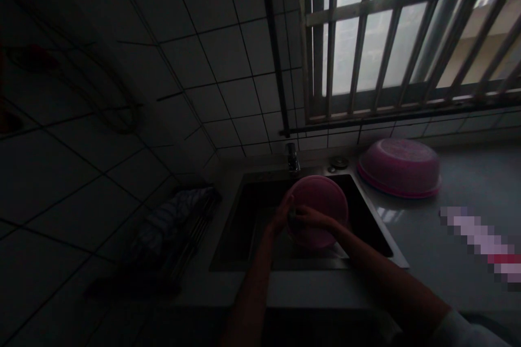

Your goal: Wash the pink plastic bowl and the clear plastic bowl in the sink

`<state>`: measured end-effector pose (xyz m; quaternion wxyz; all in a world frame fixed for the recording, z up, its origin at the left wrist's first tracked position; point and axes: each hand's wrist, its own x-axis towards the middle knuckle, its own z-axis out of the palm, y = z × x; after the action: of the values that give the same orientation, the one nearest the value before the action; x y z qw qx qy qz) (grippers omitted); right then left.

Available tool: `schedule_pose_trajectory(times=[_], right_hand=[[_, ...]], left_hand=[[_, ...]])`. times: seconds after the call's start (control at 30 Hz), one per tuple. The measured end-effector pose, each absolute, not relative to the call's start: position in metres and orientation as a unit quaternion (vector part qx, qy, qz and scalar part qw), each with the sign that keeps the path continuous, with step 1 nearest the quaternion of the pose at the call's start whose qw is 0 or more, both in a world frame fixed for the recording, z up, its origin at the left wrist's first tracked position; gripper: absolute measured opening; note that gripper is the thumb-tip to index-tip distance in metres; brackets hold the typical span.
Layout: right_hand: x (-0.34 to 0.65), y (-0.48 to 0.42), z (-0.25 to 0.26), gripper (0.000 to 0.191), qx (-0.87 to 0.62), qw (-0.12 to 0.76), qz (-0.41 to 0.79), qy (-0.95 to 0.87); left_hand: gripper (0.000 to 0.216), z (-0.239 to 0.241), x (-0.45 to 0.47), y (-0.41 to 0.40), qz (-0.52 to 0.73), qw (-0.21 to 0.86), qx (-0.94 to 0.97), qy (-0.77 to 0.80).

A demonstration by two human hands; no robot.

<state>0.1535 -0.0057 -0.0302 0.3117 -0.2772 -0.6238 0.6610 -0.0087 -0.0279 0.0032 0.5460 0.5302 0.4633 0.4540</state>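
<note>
pale counter (411, 238): a smooth, faintly glossy surface, set with a rectangular sink (377, 219) of dull metal; the sink's dark interior contains part of a round pink basin. overturned pink basin (399, 165): broad, flat-based, sloping-walled, resting rim down on the surface just beyond the sink's rear right corner. round pink basin (321, 192): smaller, held over the sink's right half; which face is shown is too dark to tell. left hand (280, 217): curled about this basin's left side. right hand (311, 217): closed on a small dark item (293, 213) against the basin, partly hiding it. surroundings: striped cloth (171, 214), crumpled, left of the sink; shiny faucet (292, 158), at the sink's rear edge; round disc (339, 162), near the rear right corner.
</note>
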Motion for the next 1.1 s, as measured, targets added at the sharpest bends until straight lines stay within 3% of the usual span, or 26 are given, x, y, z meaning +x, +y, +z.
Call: schedule_pose_trajectory(times=[0.17,0.27,0.33,0.5,0.57,0.67,0.77,0.87,1.03,1.1], right_hand=[[0.172,0.014,-0.019,0.037,-0.379,0.507,0.572,-0.522],[0.182,0.023,-0.012,0.040,-0.427,0.556,0.524,-0.485],[0.178,0.018,-0.014,0.041,-0.401,0.533,0.539,-0.515],[0.152,-0.006,-0.024,0.040,-0.290,0.338,0.645,-0.621],[0.153,-0.005,-0.023,0.041,-0.304,0.364,0.643,-0.602],[0.170,0.010,-0.015,0.040,-0.372,0.496,0.579,-0.530],[0.185,0.024,-0.010,0.040,-0.428,0.554,0.520,-0.490],[0.178,0.019,-0.016,0.044,-0.393,0.525,0.552,-0.515],[0.149,-0.003,-0.034,0.044,-0.295,0.353,0.655,-0.600],[0.149,-0.001,-0.033,0.043,-0.307,0.374,0.650,-0.586]], left_hand=[[0.083,0.001,-0.004,-0.026,0.435,0.559,0.551,0.441],[0.086,0.003,-0.001,-0.025,0.437,0.545,0.570,0.433],[0.086,0.006,-0.002,-0.027,0.440,0.535,0.580,0.430],[0.087,0.004,-0.011,-0.029,0.433,0.540,0.555,0.461],[0.089,0.002,-0.011,-0.027,0.440,0.551,0.537,0.464],[0.089,0.002,-0.006,-0.026,0.445,0.574,0.522,0.448],[0.087,0.007,0.000,-0.027,0.441,0.599,0.518,0.423],[0.085,0.012,0.001,-0.030,0.452,0.569,0.541,0.424],[0.085,0.013,-0.006,-0.031,0.459,0.521,0.559,0.453],[0.085,0.010,-0.006,-0.030,0.455,0.529,0.551,0.458]])
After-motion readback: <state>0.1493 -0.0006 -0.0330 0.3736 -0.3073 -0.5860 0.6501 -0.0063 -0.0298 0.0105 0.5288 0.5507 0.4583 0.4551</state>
